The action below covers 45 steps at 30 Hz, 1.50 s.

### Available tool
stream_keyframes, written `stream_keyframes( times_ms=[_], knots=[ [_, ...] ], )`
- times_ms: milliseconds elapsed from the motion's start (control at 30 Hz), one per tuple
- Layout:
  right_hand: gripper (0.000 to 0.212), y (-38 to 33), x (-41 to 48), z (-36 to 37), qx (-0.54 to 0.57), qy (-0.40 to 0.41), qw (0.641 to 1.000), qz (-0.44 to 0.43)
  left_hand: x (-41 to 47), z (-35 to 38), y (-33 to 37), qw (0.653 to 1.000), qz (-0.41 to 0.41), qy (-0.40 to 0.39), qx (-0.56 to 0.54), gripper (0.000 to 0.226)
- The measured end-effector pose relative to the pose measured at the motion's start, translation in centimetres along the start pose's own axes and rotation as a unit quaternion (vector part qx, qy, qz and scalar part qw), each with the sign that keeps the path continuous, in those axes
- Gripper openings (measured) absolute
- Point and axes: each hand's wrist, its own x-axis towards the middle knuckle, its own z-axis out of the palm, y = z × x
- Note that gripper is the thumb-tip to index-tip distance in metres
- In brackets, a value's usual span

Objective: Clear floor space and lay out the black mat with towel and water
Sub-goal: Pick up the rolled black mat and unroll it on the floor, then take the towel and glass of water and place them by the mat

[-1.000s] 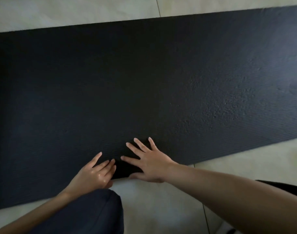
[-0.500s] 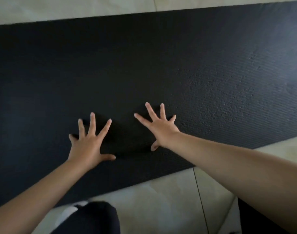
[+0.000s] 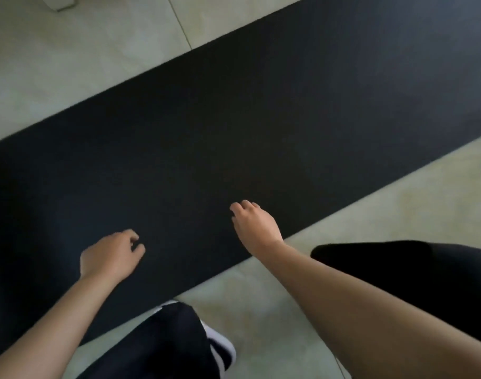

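black mat (image 3: 261,132) lies flat across the tile floor (image 3: 70,64), ready for towel and water. left hand (image 3: 110,255) and right hand (image 3: 257,225) hover loosely curled, holding nothing.

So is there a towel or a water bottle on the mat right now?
No, the black mat lies bare on the tiled floor, with only the left hand and right hand over it, both empty.

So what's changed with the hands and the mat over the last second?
Both hands have come off the black mat: the left hand and right hand, earlier spread flat on it, now hang loosely curled, holding nothing. The view has swung, so the mat runs diagonally. The mat remains unrolled flat on the tile floor.
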Motion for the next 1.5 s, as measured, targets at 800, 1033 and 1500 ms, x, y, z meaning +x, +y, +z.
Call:
stream_keyframes(
  times_ms=[800, 1033, 1500],
  knots=[
    [0.022, 26.1, -48.8, -42.3, 0.254, 0.062, 0.907, 0.330, -43.0, -29.9, 30.9, 0.953, 0.015, -0.082, -0.292, 0.013],
    [0.026, 35.6, -56.3, -50.2, 0.296, 0.084, 0.882, 0.358, -46.0, -35.1, 48.4, 0.950, 0.080, -0.099, -0.286, 0.014],
    [0.026, 57.7, -61.1, -70.9, 0.277, 0.192, 0.864, 0.375, -55.5, -51.3, 91.9, 0.896, 0.382, -0.073, -0.215, 0.017]
  ],
)
